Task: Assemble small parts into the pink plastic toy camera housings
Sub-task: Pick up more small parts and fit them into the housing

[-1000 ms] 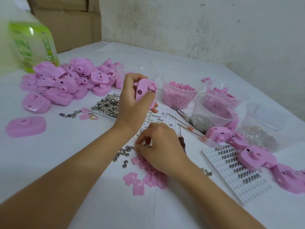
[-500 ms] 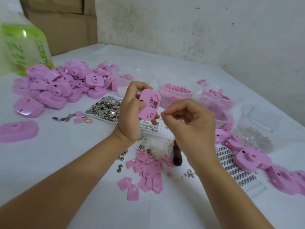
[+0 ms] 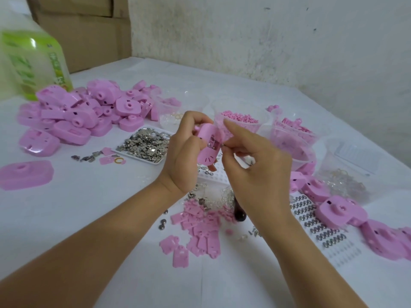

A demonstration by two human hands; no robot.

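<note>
My left hand grips a pink toy camera housing, held upright above the table with its open inner side turned toward me. My right hand is at the housing's right edge, its thumb and fingertips pinching a small metal part against the opening. The part is mostly hidden by my fingers. Below my hands lie flat pink plates and small metal pieces.
A heap of pink housings lies at the left, more housings at the right. A tray of silver metal bits, clear tubs of pink parts, white spring trays, a dark tool handle and a green bottle stand around.
My right hand rose from the parts on the table to the housing and now pinches a small part against it. My left hand turned the housing's open side toward me.
</note>
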